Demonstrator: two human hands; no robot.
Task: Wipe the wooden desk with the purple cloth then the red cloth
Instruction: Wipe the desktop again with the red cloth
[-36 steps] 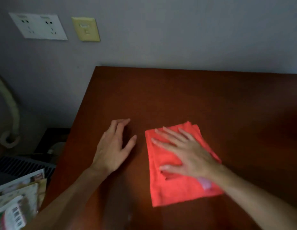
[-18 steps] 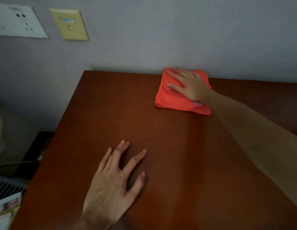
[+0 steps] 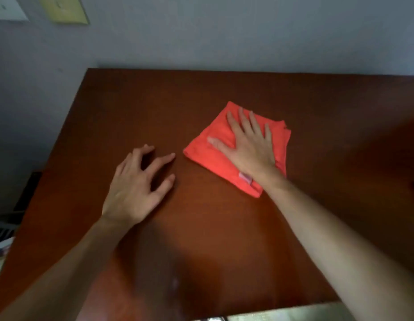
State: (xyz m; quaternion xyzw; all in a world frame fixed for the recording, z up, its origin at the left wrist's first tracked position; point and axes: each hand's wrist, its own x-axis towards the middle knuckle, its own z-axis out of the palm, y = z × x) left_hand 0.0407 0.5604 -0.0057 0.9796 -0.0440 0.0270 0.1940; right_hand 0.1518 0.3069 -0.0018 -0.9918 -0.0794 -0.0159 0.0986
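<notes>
Your two bare forearms reach in from the near edge over the wooden desk [image 3: 224, 228]. Your left hand [image 3: 136, 188] rests on the bare wood left of centre, fingers spread and a little bent at the knuckles, tips touching the surface — it holds nothing. Just beyond and to its right, a small gap away, lies the folded red cloth [image 3: 210, 156], turned like a diamond, one corner pointing at your left fingertips. Your right hand [image 3: 250, 144] lies flat on top of that cloth, fingers straight and fanned, palm pressing down — the cloth shows on all sides of it. A small pale label [image 3: 245, 177] sits on the cloth beside your wrist. Farther off, the grey wall [image 3: 224, 31] carries a yellow switch plate [image 3: 64, 10] upper left.
</notes>
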